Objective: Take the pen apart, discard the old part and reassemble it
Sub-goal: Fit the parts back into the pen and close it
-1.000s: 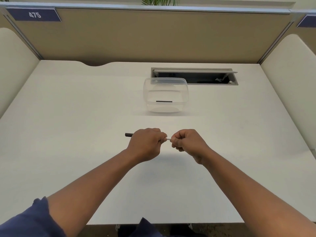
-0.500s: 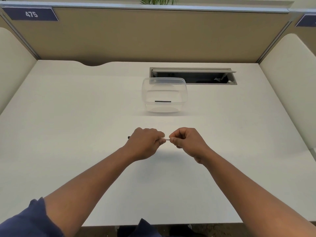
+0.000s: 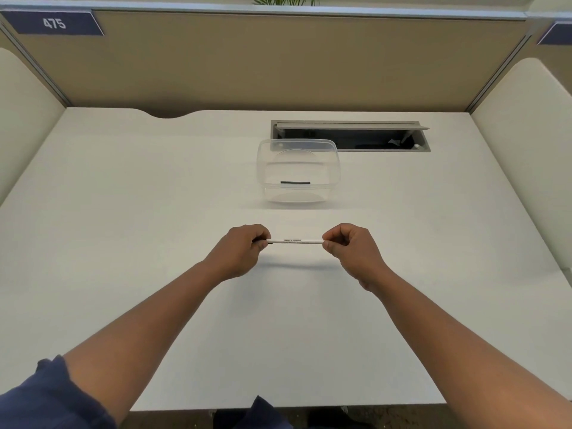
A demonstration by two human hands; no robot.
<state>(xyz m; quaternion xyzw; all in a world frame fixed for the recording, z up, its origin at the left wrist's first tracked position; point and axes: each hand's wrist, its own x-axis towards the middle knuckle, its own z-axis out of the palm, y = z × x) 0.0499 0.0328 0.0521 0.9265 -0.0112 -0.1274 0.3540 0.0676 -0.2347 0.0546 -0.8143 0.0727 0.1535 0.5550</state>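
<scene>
A white pen (image 3: 294, 241) is held level above the bench (image 3: 154, 187), stretched between the two hands. The left hand (image 3: 240, 250) is closed round one end, its grip pinching the pen where a dark part just shows at the fingers. The right hand (image 3: 351, 247) is closed on the other end, its grip pinching the tip of the white barrel. Small print can be seen along the barrel, too fine to be read.

Beyond the grips, well apart from them, a clear tub (image 3: 297, 173) stands on the bench, and a short dark piece (image 3: 295, 183) lies inside it. Whether that piece is the discarded part cannot be told for certain, though it is judged likely.

The step in hand cannot be fixed with certainty: either the pen is being pulled apart along its length, or its parts are being pressed together again. With a dark piece already in the tub, reassembly is judged the more probable.

For the next move, both grips must be kept firm and the two ends kept in line, so that the parts seat straight and are not bent.
</scene>
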